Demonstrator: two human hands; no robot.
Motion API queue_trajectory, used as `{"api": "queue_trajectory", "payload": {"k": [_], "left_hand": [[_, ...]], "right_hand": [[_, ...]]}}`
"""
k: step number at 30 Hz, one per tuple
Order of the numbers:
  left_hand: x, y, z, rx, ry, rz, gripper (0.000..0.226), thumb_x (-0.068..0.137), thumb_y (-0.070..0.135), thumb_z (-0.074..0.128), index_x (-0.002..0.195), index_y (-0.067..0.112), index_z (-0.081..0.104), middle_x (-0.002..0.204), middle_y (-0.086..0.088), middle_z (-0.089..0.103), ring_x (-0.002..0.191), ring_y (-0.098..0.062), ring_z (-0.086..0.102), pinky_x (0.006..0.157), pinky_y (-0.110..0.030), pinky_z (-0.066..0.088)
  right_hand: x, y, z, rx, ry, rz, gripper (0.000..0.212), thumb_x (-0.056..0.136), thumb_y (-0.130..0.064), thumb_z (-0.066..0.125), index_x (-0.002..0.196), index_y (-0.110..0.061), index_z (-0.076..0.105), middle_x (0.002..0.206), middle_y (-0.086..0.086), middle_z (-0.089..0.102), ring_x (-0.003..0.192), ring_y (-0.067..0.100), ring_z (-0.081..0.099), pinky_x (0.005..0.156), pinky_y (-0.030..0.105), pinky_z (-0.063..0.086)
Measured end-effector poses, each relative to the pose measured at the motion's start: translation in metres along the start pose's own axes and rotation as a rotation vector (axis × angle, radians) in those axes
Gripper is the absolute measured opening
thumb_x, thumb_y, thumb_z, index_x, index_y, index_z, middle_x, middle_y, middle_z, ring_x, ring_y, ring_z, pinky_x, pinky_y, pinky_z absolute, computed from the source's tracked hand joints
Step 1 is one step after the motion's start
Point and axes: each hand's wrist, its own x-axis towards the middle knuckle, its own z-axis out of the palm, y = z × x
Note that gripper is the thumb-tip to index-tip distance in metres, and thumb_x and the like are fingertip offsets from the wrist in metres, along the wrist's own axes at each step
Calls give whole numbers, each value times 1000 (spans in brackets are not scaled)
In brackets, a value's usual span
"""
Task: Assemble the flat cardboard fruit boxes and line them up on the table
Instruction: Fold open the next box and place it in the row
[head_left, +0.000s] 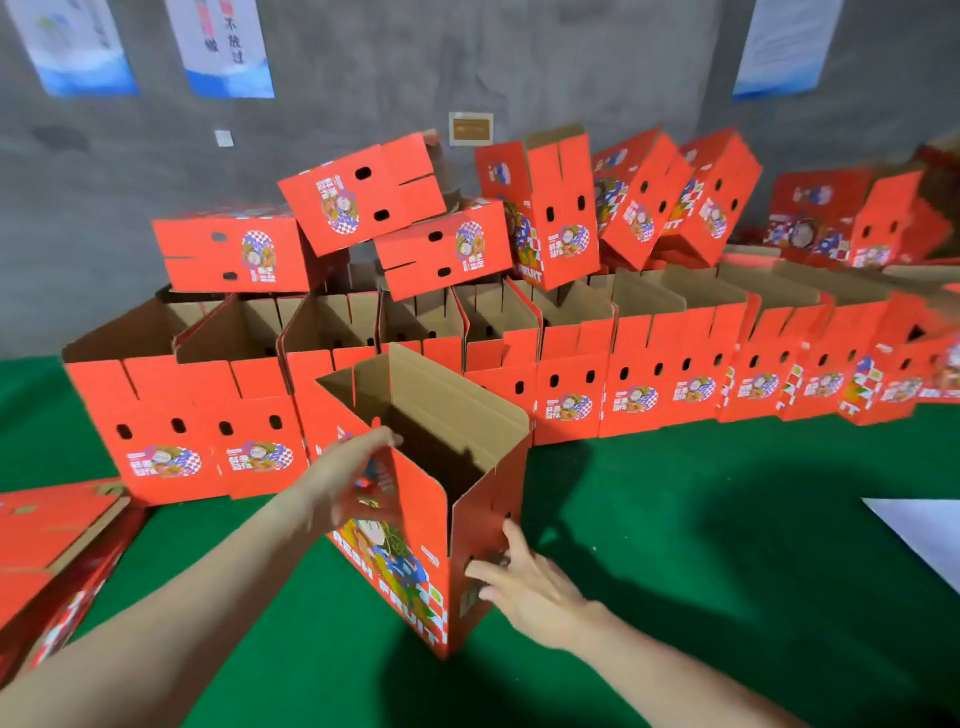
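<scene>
Touching the open box (422, 519) are left hand (353, 478) and right hand (524, 582).

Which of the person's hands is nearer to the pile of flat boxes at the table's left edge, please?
Left. The left hand rests on the open box's printed face, toward the flat boxes; the right hand touches its other side.

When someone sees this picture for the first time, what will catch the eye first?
First, the open red box standing in the middle of the green table, with the left hand at its top edge and the right hand against its side. Behind it, a long row of boxes lines the far side, with more boxes tumbled on top.
</scene>
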Motion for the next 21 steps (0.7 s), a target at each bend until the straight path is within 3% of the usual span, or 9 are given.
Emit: {"api": "queue_trajectory", "payload": {"k": [2, 3, 5, 6, 9, 12, 15, 18, 21], "left_hand": [[1, -1, 5, -2, -27, 7, 20, 83, 20, 63, 65, 11, 61, 47, -9, 49, 54, -26, 47, 57, -49, 56], [0, -1, 8, -4, -45, 4, 16, 83, 23, 65, 73, 12, 58, 50, -8, 50, 55, -25, 48, 60, -50, 56], [1, -6, 13, -21, -81, 28, 27, 82, 40, 68, 91, 16, 57, 71, -8, 56, 69, -27, 55, 68, -53, 57], [2, -8, 16, -21, -107, 65, 37, 80, 52, 64, 98, 19, 60, 84, -5, 61, 80, -25, 58, 72, -53, 57], [2, -16, 29, 11, -210, 199, 53, 76, 65, 44, 115, 34, 61, 104, 22, 65, 103, -11, 59, 74, -41, 54], [1, -21, 50, 63, -256, 240, 47, 82, 59, 40, 120, 36, 56, 104, 20, 63, 99, -14, 60, 79, -39, 49], [7, -20, 75, 134, -248, 361, 33, 97, 39, 39, 128, 36, 50, 119, 12, 60, 106, -20, 60, 78, -37, 50], [21, -16, 95, 294, -187, 545, 37, 99, 23, 43, 136, 21, 48, 136, -3, 53, 124, -26, 51, 106, -48, 39], [43, -3, 106, 471, -102, 600, 41, 99, 24, 44, 137, 9, 47, 141, -10, 48, 130, -25, 44, 113, -38, 29]], "right_hand": [[-5, 3, 8, -21, 82, -58, 33, 94, -41, 45, 127, -39, 41, 156, 9, 12, 116, 33, 50, 105, 41, 40], [-6, 5, 12, -56, 124, -59, 46, 88, -50, 46, 132, -37, 38, 154, 7, 23, 117, 31, 50, 106, 39, 40], [-13, 12, 16, -30, 220, 18, 78, 71, -64, 45, 140, -36, 23, 140, 4, 45, 114, 29, 53, 101, 39, 43], [-16, 16, 15, 13, 260, 50, 80, 66, -67, 44, 138, -42, 19, 136, 3, 49, 111, 28, 55, 99, 40, 45], [-26, 30, 2, 163, 316, 144, 54, 70, -62, 50, 113, -62, 17, 132, 0, 49, 104, 29, 58, 93, 42, 48], [-38, 48, -22, 243, 442, 225, 45, 76, -63, 47, 113, -69, 23, 134, -3, 48, 100, 19, 57, 90, 35, 47], [-56, 70, -49, 153, 609, 265, 70, 79, -65, 45, 141, -41, 24, 109, -16, 50, 85, -6, 49, 76, 16, 45], [-77, 79, -89, -9, 720, 226, 35, 90, -37, 56, 118, -45, 38, 134, 1, 30, 87, 19, 59, 72, 31, 55], [-87, 94, -131, -103, 778, 283, 24, 94, -36, 52, 115, -43, 42, 143, 6, 20, 87, 20, 54, 77, 37, 55]]}}
